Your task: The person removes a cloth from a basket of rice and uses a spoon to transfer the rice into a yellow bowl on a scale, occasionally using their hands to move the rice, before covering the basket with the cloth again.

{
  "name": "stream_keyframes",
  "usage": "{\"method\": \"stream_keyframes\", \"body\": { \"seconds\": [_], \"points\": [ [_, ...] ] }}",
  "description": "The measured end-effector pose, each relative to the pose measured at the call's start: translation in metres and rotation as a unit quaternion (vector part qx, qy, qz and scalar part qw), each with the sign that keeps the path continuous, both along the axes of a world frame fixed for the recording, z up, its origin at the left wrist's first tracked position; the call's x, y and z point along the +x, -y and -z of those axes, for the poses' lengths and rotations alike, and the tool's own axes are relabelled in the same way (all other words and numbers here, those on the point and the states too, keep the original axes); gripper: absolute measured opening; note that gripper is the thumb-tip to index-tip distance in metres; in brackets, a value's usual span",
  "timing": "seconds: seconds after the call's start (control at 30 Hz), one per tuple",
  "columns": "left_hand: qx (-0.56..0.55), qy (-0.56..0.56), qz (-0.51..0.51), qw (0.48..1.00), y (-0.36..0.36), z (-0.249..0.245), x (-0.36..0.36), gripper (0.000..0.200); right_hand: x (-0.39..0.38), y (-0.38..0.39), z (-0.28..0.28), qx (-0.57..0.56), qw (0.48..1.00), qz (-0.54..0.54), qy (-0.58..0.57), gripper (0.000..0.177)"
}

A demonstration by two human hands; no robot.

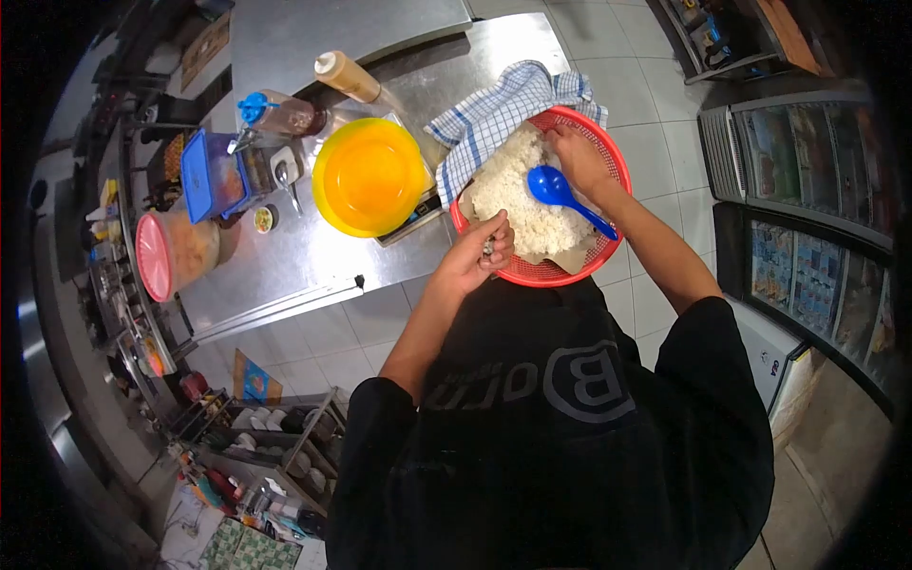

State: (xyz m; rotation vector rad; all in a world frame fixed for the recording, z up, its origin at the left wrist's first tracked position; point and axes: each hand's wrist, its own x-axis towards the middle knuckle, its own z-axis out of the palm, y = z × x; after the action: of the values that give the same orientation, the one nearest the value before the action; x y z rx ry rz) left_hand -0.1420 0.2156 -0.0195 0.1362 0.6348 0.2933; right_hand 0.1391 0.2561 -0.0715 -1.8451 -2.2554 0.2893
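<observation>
A red plastic basket (622, 171) lined with brown paper holds a heap of white rice (513, 195). A blue ladle (556, 187) lies on the rice, its handle reaching over the right rim. My left hand (477, 255) is closed at the near left rim, with a small greyish-white bit between the fingers that I cannot make out. My right hand (579, 160) reaches inside the basket's far right side, fingertips down at the rice and inner wall; what they grip, if anything, is hidden. A blue-and-white checked cloth (508, 114) drapes over the far left rim.
On the steel table (275, 275) stand a yellow bowl (369, 178), a sauce bottle (347, 76), a blue-lidded jug (280, 112), a blue-lidded container (211, 176) and a pink-lidded tub (171, 255). A spoon (288, 185) rests on a small dish. Glass-door fridges (807, 161) stand at right.
</observation>
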Motion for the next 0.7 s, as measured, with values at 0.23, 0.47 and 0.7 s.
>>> {"method": "stream_keyframes", "body": {
  "seconds": [0.23, 0.47, 0.7],
  "points": [
    [0.012, 0.022, -0.016, 1.000, 0.005, 0.010, -0.004, 0.033, 0.009, 0.007, -0.001, -0.012, 1.000, 0.003, -0.015, 0.028],
    [0.022, 0.008, -0.010, 1.000, 0.001, 0.006, -0.001, 0.034, 0.007, 0.010, -0.016, -0.063, 0.993, 0.007, -0.099, 0.032],
    [0.034, 0.005, -0.013, 0.999, 0.002, 0.004, 0.000, 0.033, 0.011, 0.007, -0.003, -0.055, 0.994, 0.045, -0.089, 0.033]
  ]
}}
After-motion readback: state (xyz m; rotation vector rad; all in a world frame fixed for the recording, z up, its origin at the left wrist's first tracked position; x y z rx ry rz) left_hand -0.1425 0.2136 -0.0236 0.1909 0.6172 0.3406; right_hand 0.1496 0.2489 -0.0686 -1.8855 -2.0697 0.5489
